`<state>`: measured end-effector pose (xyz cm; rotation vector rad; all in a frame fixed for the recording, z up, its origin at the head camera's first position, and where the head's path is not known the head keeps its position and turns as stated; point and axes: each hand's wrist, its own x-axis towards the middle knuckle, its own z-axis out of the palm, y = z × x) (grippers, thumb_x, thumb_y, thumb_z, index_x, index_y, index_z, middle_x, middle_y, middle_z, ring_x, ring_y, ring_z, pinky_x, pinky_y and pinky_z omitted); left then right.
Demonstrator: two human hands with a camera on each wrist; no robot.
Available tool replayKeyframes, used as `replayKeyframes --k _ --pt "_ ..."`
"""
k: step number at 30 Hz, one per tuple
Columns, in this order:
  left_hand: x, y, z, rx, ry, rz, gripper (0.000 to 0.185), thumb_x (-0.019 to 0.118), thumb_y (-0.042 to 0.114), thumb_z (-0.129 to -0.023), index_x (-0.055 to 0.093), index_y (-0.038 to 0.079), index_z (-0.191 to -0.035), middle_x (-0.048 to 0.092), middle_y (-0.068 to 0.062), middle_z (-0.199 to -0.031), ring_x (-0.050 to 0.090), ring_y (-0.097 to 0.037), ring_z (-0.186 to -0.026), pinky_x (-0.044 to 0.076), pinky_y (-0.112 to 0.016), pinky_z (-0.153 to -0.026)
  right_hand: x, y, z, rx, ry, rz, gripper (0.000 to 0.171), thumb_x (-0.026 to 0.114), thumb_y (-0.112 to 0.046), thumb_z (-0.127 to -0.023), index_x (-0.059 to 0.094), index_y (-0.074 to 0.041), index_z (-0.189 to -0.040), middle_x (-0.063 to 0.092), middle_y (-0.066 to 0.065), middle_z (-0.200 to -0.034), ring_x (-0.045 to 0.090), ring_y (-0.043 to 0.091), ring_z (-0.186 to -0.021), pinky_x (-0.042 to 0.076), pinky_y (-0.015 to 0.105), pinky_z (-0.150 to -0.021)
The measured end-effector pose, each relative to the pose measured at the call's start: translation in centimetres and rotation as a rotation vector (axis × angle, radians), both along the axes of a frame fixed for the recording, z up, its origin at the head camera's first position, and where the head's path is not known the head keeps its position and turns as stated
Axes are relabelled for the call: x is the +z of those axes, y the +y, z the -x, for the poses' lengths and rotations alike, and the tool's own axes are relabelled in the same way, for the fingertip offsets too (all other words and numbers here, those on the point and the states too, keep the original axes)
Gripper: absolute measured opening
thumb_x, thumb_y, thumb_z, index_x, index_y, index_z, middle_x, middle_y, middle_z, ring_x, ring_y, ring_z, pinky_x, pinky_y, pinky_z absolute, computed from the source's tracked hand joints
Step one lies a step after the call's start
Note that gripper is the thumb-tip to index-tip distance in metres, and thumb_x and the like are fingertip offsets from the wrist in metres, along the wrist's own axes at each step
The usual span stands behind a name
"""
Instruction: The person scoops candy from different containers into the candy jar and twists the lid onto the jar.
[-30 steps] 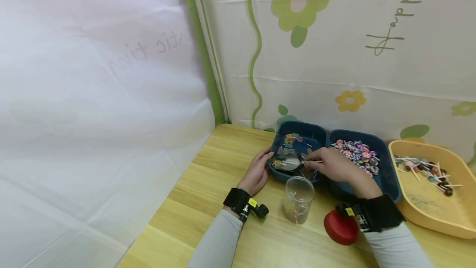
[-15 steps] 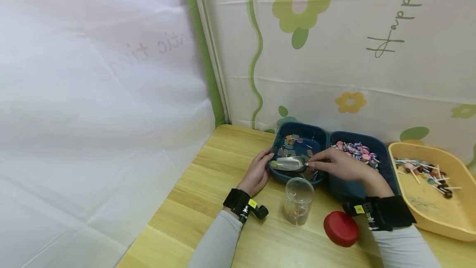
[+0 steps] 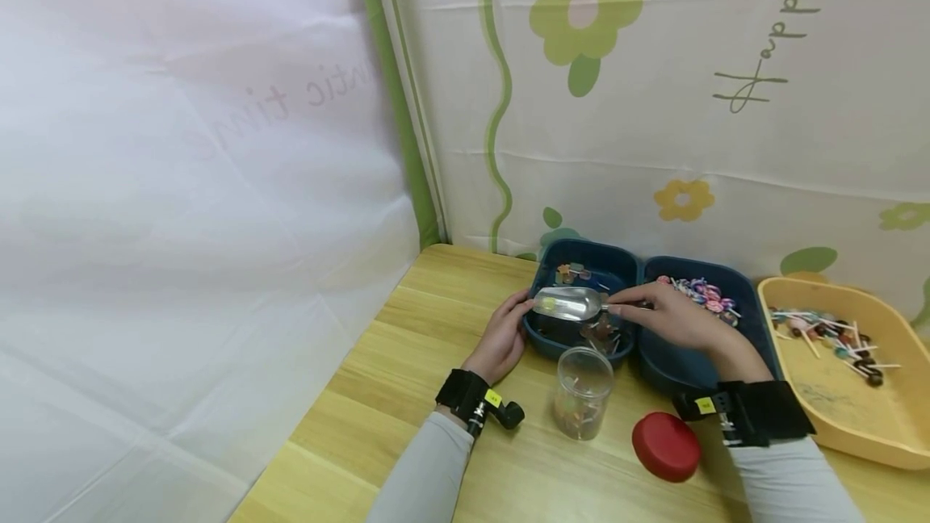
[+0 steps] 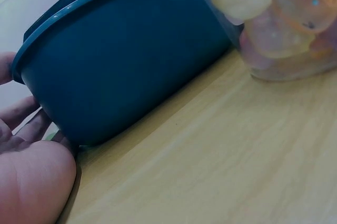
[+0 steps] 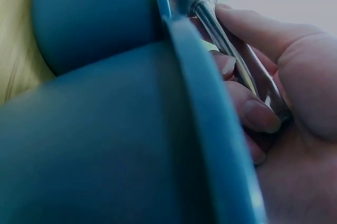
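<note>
My right hand (image 3: 672, 317) holds a metal scoop (image 3: 574, 304) by its handle, with fingers and thumb curled round it in the right wrist view. The scoop's bowl is over the left dark blue bin (image 3: 630, 265) and has a small yellowish piece in it. Little candy-like pieces on sticks lie in this bin, partly hidden under the scoop. My left hand (image 3: 501, 340) grips the bin's left side, thumb at the rim and fingers against the outer wall. In front of the bin stands a clear jar (image 3: 584, 394), without a lid, with small coloured pieces in its lower part.
Right of the left bin is a second blue bin (image 3: 763, 345) with colourful swirl lollipops (image 3: 701, 297). Farther right, a yellow tray (image 3: 901, 394) has stick lollipops (image 3: 828, 333). A red round lid (image 3: 666, 446) lies on the wooden table (image 3: 385, 361). Printed curtains hang behind and at left.
The scoop has risen from among the pieces in the left bin and levelled out above them. My right hand has shifted slightly right. My left hand stays at the bin.
</note>
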<state>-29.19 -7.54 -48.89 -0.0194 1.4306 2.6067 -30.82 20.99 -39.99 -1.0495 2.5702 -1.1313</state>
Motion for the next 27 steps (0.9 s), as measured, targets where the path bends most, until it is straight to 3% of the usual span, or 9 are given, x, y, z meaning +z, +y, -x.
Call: replayKeyframes --k 3,5,7,10,12,17,20,27 --pt "0.0 0.0 -0.1 0.001 0.003 0.002 0.045 0.052 0.016 -0.108 0.046 0.005 -0.151 0.041 -0.012 -0.156 0.039 -0.022 -0.144 0.028 -0.038 -0.121 0.1 0.3 0.1 0.005 0.007 0.022 0.025 0.059 -0.013 -0.105 0.074 -0.004 -0.123 0.069 0.004 -0.092 0.049 0.009 -0.069 0.042 0.026 -0.065" --pt "0.0 0.0 0.0 0.000 0.006 0.001 0.043 0.051 0.015 -0.108 0.047 0.005 -0.150 0.041 -0.011 -0.156 0.040 -0.021 -0.144 0.028 -0.038 -0.121 0.3 0.6 0.0 0.002 0.013 0.042 0.025 0.059 -0.013 -0.105 0.074 -0.005 -0.124 0.066 0.003 -0.091 0.049 0.010 -0.067 0.043 0.027 -0.062" --pt "0.1 0.0 0.0 -0.004 0.009 -0.001 0.043 0.051 0.015 -0.108 0.047 0.006 -0.150 0.041 -0.010 -0.157 0.039 -0.021 -0.145 0.027 -0.038 -0.122 0.8 0.9 -0.1 -0.016 0.035 0.054 0.025 0.060 -0.013 -0.105 0.074 -0.006 -0.124 0.068 0.005 -0.094 0.054 0.011 -0.070 0.047 0.026 -0.063" --pt "0.1 0.0 0.0 -0.008 0.012 -0.006 0.043 0.050 0.014 -0.108 0.046 0.005 -0.151 0.040 -0.011 -0.158 0.037 -0.024 -0.147 0.026 -0.038 -0.122 1.8 1.8 -0.5 -0.041 0.066 0.077 0.026 0.059 -0.013 -0.105 0.073 -0.007 -0.126 0.070 0.008 -0.116 0.062 0.014 -0.087 0.053 0.027 -0.071" --pt "0.0 -0.1 0.0 -0.011 0.012 -0.014 0.043 0.049 0.014 -0.109 0.046 0.004 -0.151 0.040 -0.013 -0.158 0.036 -0.026 -0.148 0.026 -0.039 -0.122 2.6 2.4 -0.8 -0.046 0.079 0.096 0.026 0.058 -0.012 -0.105 0.072 -0.007 -0.127 0.071 0.008 -0.118 0.063 0.015 -0.084 0.053 0.028 -0.069" --pt "-0.1 0.0 0.1 -0.013 0.008 -0.025 0.043 0.048 0.012 -0.109 0.045 0.002 -0.151 0.040 -0.016 -0.158 0.036 -0.029 -0.147 0.028 -0.039 -0.121 4.6 3.5 -2.1 -0.029 0.064 0.195 0.027 0.056 -0.003 -0.104 0.070 -0.004 -0.127 0.065 0.002 -0.091 0.052 0.019 -0.065 0.046 0.032 -0.054" --pt "-0.1 -0.1 0.0 -0.015 0.007 -0.021 0.045 0.048 0.013 -0.109 0.043 0.002 -0.152 0.039 -0.016 -0.159 0.037 -0.029 -0.147 0.028 -0.039 -0.121 5.6 4.2 -3.0 -0.034 0.067 0.217 0.027 0.056 0.000 -0.103 0.071 -0.005 -0.125 0.060 0.002 -0.082 0.050 0.018 -0.061 0.043 0.033 -0.051" --pt "0.1 0.0 0.0 -0.020 0.011 -0.018 0.045 0.049 0.015 -0.109 0.043 0.003 -0.153 0.039 -0.016 -0.159 0.036 -0.029 -0.147 0.029 -0.040 -0.121 7.9 6.6 -5.2 -0.048 0.133 0.111 0.029 0.058 0.003 -0.101 0.072 -0.005 -0.125 0.073 -0.005 -0.105 0.064 0.012 -0.081 0.052 0.023 -0.065"
